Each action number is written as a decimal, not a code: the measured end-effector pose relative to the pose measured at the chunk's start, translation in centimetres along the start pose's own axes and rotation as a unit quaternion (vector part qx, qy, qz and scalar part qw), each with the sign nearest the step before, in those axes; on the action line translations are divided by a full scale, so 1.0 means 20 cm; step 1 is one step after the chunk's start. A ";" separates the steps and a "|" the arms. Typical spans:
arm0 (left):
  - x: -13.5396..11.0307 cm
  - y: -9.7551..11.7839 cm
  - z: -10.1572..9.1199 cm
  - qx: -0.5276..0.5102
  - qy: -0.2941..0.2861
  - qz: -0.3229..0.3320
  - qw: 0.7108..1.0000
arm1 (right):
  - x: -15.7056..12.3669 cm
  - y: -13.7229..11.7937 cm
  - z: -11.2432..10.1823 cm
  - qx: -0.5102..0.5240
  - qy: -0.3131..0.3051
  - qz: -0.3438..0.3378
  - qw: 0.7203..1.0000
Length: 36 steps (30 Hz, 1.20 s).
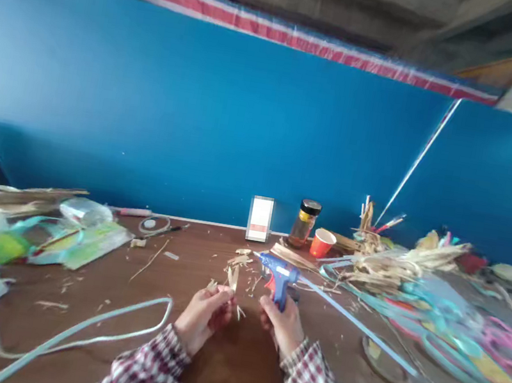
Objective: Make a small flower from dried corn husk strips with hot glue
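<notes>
My right hand (284, 323) is closed round the handle of a blue glue gun (279, 276), whose nozzle points left toward the other hand. My left hand (205, 314) pinches a small piece of dry straw-coloured husk (231, 276) that sticks up from its fingertips. Both hands hover just above the brown table (239, 357), a little apart. Bits of husk lie scattered on the table beyond them. Checked sleeves cover both wrists.
A pale cord (82, 332) loops across the table at left, beside green and pink packets (9, 243). Behind the hands stand a glass jar (304, 223), an orange cup (322, 243) and a white box (260, 218). Husks, ribbons and pink scissors (504, 341) crowd the right side. A blue wall lies behind.
</notes>
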State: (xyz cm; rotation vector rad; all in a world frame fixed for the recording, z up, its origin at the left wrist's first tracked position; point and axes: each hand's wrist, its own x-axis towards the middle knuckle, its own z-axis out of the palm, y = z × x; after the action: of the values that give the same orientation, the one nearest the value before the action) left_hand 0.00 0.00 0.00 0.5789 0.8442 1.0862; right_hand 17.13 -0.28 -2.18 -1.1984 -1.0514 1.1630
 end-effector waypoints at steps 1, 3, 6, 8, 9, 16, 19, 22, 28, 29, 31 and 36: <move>0.00 -0.01 0.01 0.007 -0.006 -0.001 1.000 | 0.00 0.00 0.01 0.000 0.004 -0.001 1.000; 0.00 -0.03 0.02 0.029 -0.015 0.002 0.999 | 0.00 0.00 0.03 0.004 0.008 0.001 1.000; 0.00 -0.06 0.03 0.086 -0.020 0.026 0.996 | -0.01 0.00 0.05 0.026 -0.001 0.008 1.000; 0.00 -0.07 0.04 0.129 -0.014 0.045 0.991 | -0.02 0.00 0.05 0.044 -0.015 0.013 0.999; 0.00 -0.08 0.04 0.148 -0.012 0.053 0.988 | -0.02 0.00 0.06 0.049 -0.021 0.014 0.998; 0.01 -0.13 0.05 0.244 -0.016 0.087 0.966 | -0.03 0.01 0.06 0.024 -0.019 -0.013 0.999; 0.00 -0.12 0.05 0.252 -0.013 0.089 0.963 | -0.03 0.01 0.06 0.002 -0.011 -0.017 1.000; 0.00 -0.11 0.05 0.251 0.002 0.101 0.963 | -0.02 0.02 0.06 0.018 -0.013 -0.025 0.999; 0.02 -0.09 0.03 0.271 0.000 0.125 0.954 | -0.03 0.02 0.07 -0.002 -0.029 -0.041 0.999; 0.02 -0.09 0.03 0.266 -0.002 0.125 0.956 | -0.03 0.02 0.07 -0.008 -0.030 -0.046 0.998; 0.02 -0.09 0.03 0.248 0.001 0.119 0.961 | -0.03 0.01 0.07 -0.023 -0.031 -0.056 0.998; 0.02 -0.09 0.04 0.262 -0.006 0.124 0.957 | -0.04 -0.02 0.07 -0.072 -0.019 -0.071 0.995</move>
State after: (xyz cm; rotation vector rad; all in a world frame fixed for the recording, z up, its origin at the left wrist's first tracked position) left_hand 1.56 -0.34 -0.99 1.1596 1.0768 1.0805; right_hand 15.69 -1.00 -1.55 -1.1962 -1.2464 1.0169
